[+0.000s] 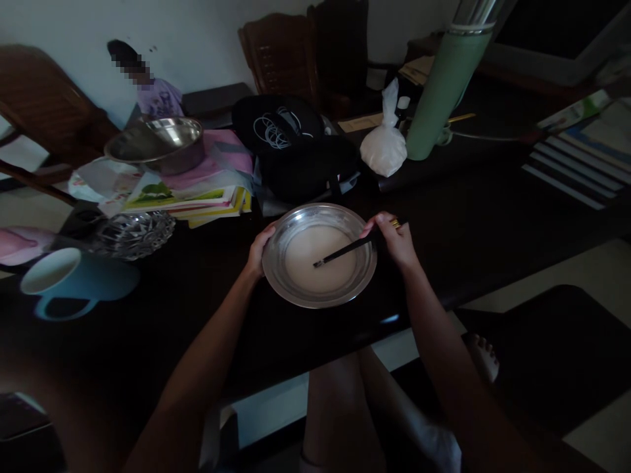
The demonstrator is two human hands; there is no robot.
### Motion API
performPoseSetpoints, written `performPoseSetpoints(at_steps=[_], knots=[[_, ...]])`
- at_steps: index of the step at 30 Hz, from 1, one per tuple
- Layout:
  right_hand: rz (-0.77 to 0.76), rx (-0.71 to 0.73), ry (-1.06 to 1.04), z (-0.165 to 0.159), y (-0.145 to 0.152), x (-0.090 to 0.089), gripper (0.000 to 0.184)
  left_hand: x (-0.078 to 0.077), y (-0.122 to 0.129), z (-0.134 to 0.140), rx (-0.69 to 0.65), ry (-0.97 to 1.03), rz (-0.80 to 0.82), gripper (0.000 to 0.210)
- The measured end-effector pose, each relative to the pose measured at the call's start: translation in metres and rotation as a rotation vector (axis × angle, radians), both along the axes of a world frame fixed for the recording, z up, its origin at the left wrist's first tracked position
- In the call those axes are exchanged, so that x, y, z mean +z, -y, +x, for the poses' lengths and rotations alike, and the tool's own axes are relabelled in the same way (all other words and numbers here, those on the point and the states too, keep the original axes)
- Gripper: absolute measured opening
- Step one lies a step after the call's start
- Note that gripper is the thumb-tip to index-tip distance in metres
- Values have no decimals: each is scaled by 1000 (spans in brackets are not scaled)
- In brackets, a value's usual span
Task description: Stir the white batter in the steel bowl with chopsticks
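Note:
A shallow metal bowl [319,301] of milky white liquid [315,243] rests on the dark table in front of me. My left hand [260,251] is closed on the bowl's left rim, fingers tucked around the outside. On the opposite side, my right hand [394,238] pinches black chopsticks [345,251] close to the bowl's right rim. Their tips dip into the liquid near the middle. Whether there is one stick or a pair pressed together is hard to make out. A gold-coloured ring shows on a right finger.
A tied bag of white powder [383,150] and a green flask [441,98] stand behind. Black cases [305,164] lie beyond the bowl. Left are a larger metal basin [187,148] on books, a glass dish [135,233] and a blue mug [81,279]. A person [160,97] is at the back.

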State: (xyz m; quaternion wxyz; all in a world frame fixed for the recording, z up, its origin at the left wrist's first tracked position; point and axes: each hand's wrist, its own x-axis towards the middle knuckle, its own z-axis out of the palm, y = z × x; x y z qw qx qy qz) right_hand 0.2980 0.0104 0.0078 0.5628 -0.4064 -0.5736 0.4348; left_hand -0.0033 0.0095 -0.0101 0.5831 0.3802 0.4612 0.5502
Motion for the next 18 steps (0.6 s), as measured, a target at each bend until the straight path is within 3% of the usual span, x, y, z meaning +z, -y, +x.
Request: performPoseSetpoints(at_steps=[2, 7, 13, 18], knots=[[-8, 10, 10, 0, 0, 0, 38, -1, 0, -1, 0, -14, -3, 35], [5, -122, -65, 0, -1, -1, 42, -2, -1, -1, 1, -18, 7, 33], [9, -1, -14, -1, 0, 0, 38, -1, -1, -1, 7, 0, -9, 31], [15, -111, -61, 0, -2, -2, 43, 0, -1, 0, 7, 4, -5, 34]])
